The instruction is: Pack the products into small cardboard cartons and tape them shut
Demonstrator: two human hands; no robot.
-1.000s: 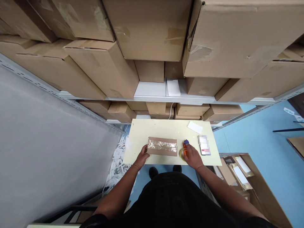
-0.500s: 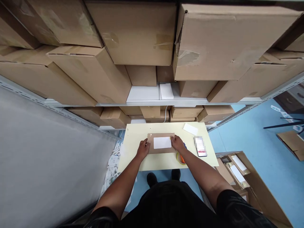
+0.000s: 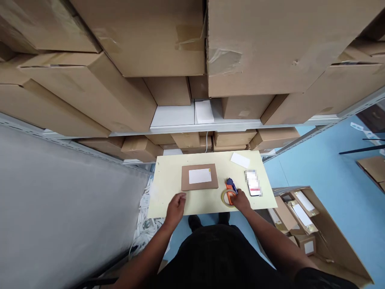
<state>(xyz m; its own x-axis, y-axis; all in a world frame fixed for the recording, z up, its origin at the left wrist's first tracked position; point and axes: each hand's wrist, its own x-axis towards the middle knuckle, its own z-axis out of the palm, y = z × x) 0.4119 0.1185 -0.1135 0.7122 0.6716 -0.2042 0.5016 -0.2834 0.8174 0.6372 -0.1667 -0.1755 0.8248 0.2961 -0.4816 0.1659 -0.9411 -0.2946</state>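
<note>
A small brown cardboard box (image 3: 185, 176) with a white label (image 3: 200, 176) on top lies flat on the pale yellow tabletop (image 3: 168, 172). Just below its near left corner is my left hand (image 3: 175, 209), loosely curved with its fingers apart and nothing in it. My right hand (image 3: 241, 202) has its fingers closed on the tape dispenser (image 3: 229, 186), which is orange and dark blue and carries a roll of tape (image 3: 223, 196). The dispenser rests right of the box, and part of its handle is hidden by my fingers.
A phone (image 3: 253, 183) and a white card (image 3: 240, 160) lie on the table's right side. Shelves of large cartons (image 3: 255, 48) rise beyond it. An open carton (image 3: 339, 237) with labelled parcels stands at the right, and a grey wall (image 3: 66, 208) at the left.
Both hands have let go of the cardboard box, which now lies on the table. My right hand has moved down and right onto the tape dispenser; my left hand has drawn back toward me.
</note>
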